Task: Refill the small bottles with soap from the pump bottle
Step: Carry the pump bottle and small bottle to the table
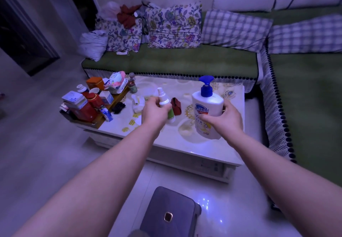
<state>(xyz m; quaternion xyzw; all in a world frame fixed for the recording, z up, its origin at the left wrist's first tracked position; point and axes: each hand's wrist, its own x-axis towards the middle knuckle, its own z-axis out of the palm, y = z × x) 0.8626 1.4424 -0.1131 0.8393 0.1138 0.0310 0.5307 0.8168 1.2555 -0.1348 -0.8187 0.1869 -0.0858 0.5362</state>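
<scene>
My left hand (154,110) grips a small white spray bottle (162,97) upright above the coffee table (212,149). Just below that hand a second small bottle (171,115) with a green label shows; whether my fingers hold it too I cannot tell. My right hand (224,117) holds the big white pump bottle (207,113) with a blue pump head, tilted slightly, its base low over the table. The two hands are about a bottle's width apart.
A dark red pouch (176,105) lies between the bottles. Boxes, tins and cups crowd a wooden tray (103,118) on the table's left end. A green sofa (175,61) with cushions runs behind and to the right. A grey stool (172,212) stands near me.
</scene>
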